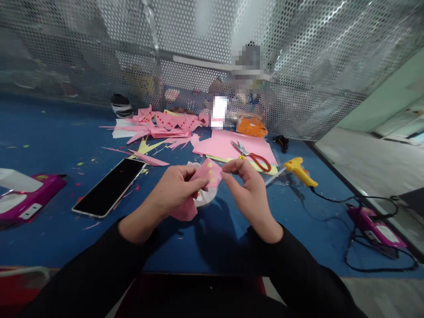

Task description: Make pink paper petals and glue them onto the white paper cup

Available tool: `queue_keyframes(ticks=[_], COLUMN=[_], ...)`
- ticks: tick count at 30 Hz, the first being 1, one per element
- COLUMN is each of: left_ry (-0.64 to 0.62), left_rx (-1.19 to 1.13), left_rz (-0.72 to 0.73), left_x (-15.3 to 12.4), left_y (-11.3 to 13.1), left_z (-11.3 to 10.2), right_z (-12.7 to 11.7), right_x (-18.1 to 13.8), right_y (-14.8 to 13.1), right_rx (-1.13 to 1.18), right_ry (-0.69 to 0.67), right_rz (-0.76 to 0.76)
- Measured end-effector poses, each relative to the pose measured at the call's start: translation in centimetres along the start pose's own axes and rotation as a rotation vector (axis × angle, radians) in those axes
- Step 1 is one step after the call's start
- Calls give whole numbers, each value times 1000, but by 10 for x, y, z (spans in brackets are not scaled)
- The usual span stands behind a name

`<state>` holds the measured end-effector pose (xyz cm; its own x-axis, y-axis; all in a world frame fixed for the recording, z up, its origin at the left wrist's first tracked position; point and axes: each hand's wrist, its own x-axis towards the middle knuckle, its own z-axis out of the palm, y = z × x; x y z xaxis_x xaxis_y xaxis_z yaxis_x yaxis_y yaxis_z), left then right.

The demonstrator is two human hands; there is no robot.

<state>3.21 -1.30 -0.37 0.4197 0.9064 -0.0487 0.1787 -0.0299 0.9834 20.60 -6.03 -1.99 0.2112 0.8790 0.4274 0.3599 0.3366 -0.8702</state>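
Between my two hands is a piece of pink paper with small yellow marks in a row. My left hand grips its left side, thumb lying across the front, and more pink paper hangs below the fingers. At the paper's right edge, my right hand pinches with thumb and forefinger; whether a small bit sits in that pinch I cannot make out. Underneath, partly hidden, lies a round white thing. Red-handled scissors rest half open on pink sheets just beyond my right hand.
A yellow glue gun lies at the right, its black cord running to a purple power strip. At left are a phone and another purple device. Pink paper scraps and an orange bundle lie before the perforated metal screen.
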Motion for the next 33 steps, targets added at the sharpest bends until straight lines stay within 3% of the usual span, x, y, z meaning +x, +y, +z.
queue_keyframes(ticks=[2, 5, 9, 20, 25, 33], left_ry=[11, 14, 9, -57, 33, 87], left_rx=[-7, 3, 43, 82, 173, 106], left_rz=[-7, -3, 6, 54, 107, 132], left_x=[0, 0, -2, -2, -2, -1], left_y=[0, 1, 4, 2, 1, 3], left_z=[0, 1, 1, -3, -7, -6], right_z=[0, 2, 5, 10, 8, 5], right_x=[1, 2, 0, -3, 0, 2], right_y=[1, 2, 1, 1, -1, -4], right_rx=[148, 271, 341, 335, 376, 400], right_ry=[19, -61, -144, -76, -26, -24], right_rz=[99, 247, 335, 322, 332, 319])
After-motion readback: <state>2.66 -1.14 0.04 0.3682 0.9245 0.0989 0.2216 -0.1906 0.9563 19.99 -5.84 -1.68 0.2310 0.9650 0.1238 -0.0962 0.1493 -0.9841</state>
